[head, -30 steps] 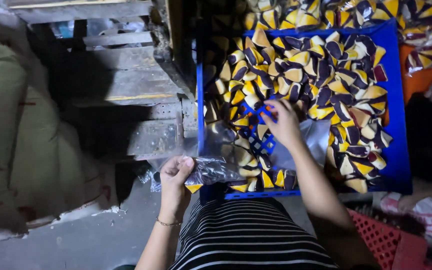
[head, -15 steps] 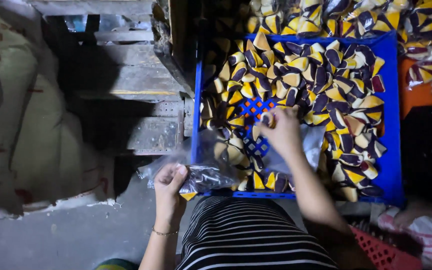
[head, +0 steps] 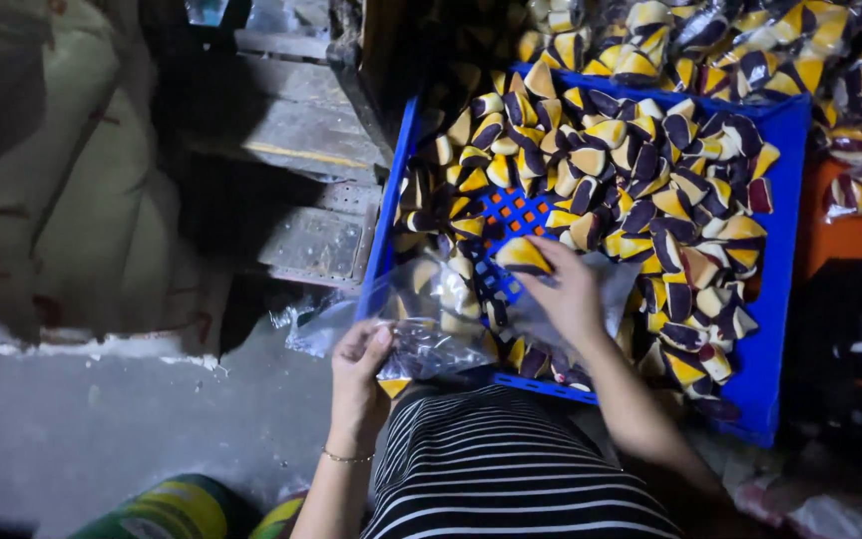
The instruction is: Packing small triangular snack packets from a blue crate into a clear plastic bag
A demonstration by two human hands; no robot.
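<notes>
wedge pastry (head: 523,256), yellow and dark, is pinched in the right hand (head: 569,295) just above the blue crate (head: 782,299); left hand (head: 359,361) grips the clear bag (head: 421,329) closed-fisted; best to hold the mouth wide and tip it in point first

Single head-worn view, steeply downward, close above a blue crate (head: 396,200).

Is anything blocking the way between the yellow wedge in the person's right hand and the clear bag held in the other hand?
Nothing visible does. The right hand holds the yellow wedge just above the clear plastic bag, which the left hand holds over the blue crate.
</notes>
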